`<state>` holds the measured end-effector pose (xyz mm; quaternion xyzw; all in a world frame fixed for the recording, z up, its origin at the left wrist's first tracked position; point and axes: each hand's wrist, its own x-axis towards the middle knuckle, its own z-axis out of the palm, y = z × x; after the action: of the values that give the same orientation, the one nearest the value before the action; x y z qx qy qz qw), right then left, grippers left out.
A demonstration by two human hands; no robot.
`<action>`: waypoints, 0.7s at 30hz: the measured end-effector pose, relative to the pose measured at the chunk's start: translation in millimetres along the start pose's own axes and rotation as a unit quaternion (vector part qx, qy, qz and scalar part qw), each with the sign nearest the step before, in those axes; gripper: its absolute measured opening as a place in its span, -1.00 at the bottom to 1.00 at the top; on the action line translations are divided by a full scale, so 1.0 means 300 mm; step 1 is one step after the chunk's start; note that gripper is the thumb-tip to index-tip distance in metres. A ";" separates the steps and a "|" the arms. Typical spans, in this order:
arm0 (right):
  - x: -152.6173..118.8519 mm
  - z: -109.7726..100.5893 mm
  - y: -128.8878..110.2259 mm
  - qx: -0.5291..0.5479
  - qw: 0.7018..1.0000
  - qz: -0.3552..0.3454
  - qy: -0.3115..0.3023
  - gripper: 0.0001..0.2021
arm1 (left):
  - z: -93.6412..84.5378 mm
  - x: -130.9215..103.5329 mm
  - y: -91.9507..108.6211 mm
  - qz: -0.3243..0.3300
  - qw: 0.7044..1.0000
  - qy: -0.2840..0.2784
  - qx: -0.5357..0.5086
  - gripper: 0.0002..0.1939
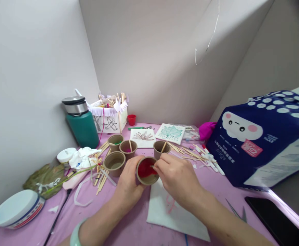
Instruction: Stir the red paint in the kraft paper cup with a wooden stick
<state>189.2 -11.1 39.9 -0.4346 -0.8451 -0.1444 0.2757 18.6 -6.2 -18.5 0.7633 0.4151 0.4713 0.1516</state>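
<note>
My left hand (129,181) is wrapped round a brown paper cup (140,178) tilted towards me, with red paint (146,168) inside. Between the closed fingers of my right hand (173,174) is a thin stick (152,166), its tip inside the cup by the red paint. Below both hands lies a white cloth (176,218) with a faint pink drawing on it, partly hidden by my right forearm. Just behind stand more brown cups: an open one (114,164), one with a stick and purplish paint (128,150), one with green (115,140), and a dark one (162,149).
At left are a white bowl (16,210), a green bottle (82,126) and a glue gun (74,180). Two drawn panels (142,141) lie at the back near a decorated box (111,121). On the right are a large blue package (262,143), scissors (239,212) and a black phone (270,218).
</note>
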 end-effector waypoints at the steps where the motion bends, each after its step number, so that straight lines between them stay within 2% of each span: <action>1: -0.001 -0.001 -0.002 -0.014 1.000 -0.002 0.007 -0.77 | 0.000 -0.001 -0.001 -0.001 1.000 -0.001 0.001 -0.45; 4: -0.001 -0.004 -0.013 0.015 1.000 -0.007 -0.018 -0.78 | 0.000 -0.002 -0.002 -0.002 1.000 0.002 0.007 -0.46; 7: 0.002 -0.002 -0.019 0.063 0.998 0.021 -0.024 -0.82 | 0.000 -0.001 -0.002 0.003 1.000 0.005 0.011 -0.48; 15: 0.000 0.002 -0.007 -0.035 0.999 0.010 0.009 -0.77 | 0.001 0.003 0.002 -0.005 1.000 0.003 -0.001 -0.48; 19: -0.001 -0.002 -0.030 0.013 1.000 0.008 -0.022 -0.79 | 0.002 0.004 0.001 -0.018 1.000 0.005 -0.007 -0.48; 21: -0.001 -0.002 -0.035 0.029 0.999 0.021 -0.001 -0.81 | 0.002 0.003 0.004 -0.031 0.999 0.000 -0.020 -0.48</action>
<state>180.8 -17.7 40.0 -0.4439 -0.8402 -0.1134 0.2902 20.0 -6.1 -17.6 0.7468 0.4291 0.4746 0.1817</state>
